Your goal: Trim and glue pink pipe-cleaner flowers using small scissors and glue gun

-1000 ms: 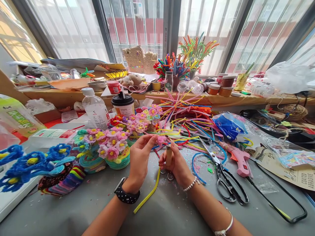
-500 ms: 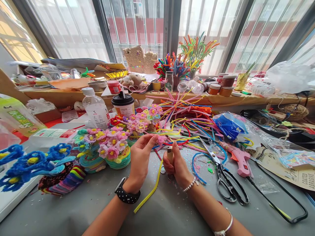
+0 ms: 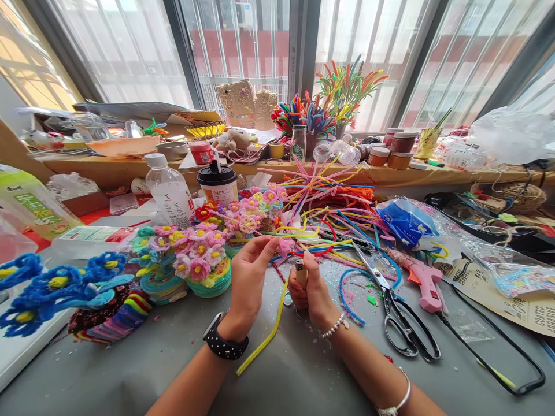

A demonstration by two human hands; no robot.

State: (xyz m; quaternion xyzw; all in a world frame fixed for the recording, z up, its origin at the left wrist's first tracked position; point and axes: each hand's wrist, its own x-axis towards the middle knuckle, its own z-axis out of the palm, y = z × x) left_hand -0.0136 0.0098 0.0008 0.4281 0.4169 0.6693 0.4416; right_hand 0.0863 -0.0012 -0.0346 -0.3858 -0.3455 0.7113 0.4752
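While your left hand (image 3: 248,276) held its fingertips closed in a pinch on the edge of a pink piece (image 3: 286,247) near the centre of the frame, most of the fuzz stuck out past them, probably so that your fingers didn't cover it. Just to its right and lower, your right hand (image 3: 314,292) was curled firmly round a lighter (image 3: 300,274), upright, with your thumb beside the metal top, likely to leave that end free. No flame showed.

A yellow stem (image 3: 266,341) lay below, between your wrists. At centre right, the scissors (image 3: 392,306) lay with their handles towards you, seemingly handy for your right side, with the glue gun (image 3: 427,283) beside them. Potted pink flowers (image 3: 197,254) stood at centre left, apparently out of your elbows' way, and loose stems (image 3: 333,202) were heaped beyond your hands.

The grey table (image 3: 173,341) was flecked with glitter and scraps. Across the upper frame, a crowded sill (image 3: 255,171) ran beneath bright windows (image 3: 121,52).
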